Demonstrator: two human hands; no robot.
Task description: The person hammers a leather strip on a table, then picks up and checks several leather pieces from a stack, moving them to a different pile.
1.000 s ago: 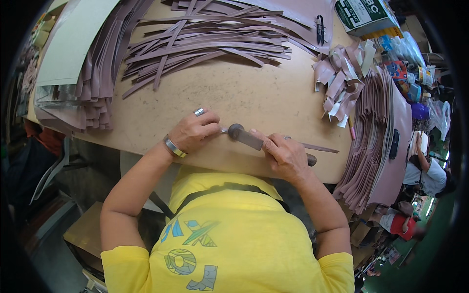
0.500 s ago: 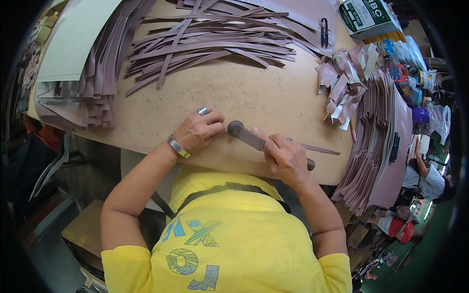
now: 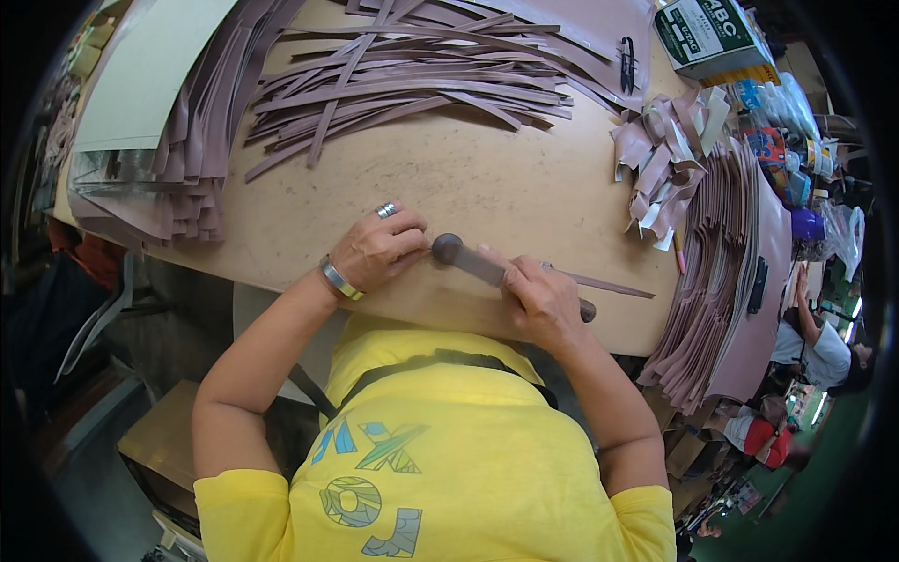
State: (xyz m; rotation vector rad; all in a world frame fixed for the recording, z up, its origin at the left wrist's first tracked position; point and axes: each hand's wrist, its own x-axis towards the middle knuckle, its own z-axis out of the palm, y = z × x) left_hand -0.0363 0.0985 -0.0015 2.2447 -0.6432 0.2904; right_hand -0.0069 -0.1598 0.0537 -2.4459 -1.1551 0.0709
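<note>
My right hand (image 3: 545,304) is wrapped round a hammer with a round dark head (image 3: 448,249), a flat grey shaft blurred by motion, and a dark handle end (image 3: 587,310) showing past the palm. The head is close to the fingertips of my left hand (image 3: 379,248), low over the table near its front edge. My left fingers are pinched together; what is between them is too small to make out. A narrow mauve strip (image 3: 613,285) lies on the table and comes out from beyond my right hand, pointing right. Its other end is hidden.
Many loose mauve strips (image 3: 403,94) lie across the back of the table (image 3: 356,201). Stacked mauve sheets stand left (image 3: 192,159) and right (image 3: 712,272). Curled offcuts (image 3: 660,169), a pink pen (image 3: 679,253) and a green-and-white box (image 3: 707,37) are at the right.
The hammer and my right hand have shifted slightly left and down, with the shaft more blurred. My left hand has moved a little left and stays pinched.
</note>
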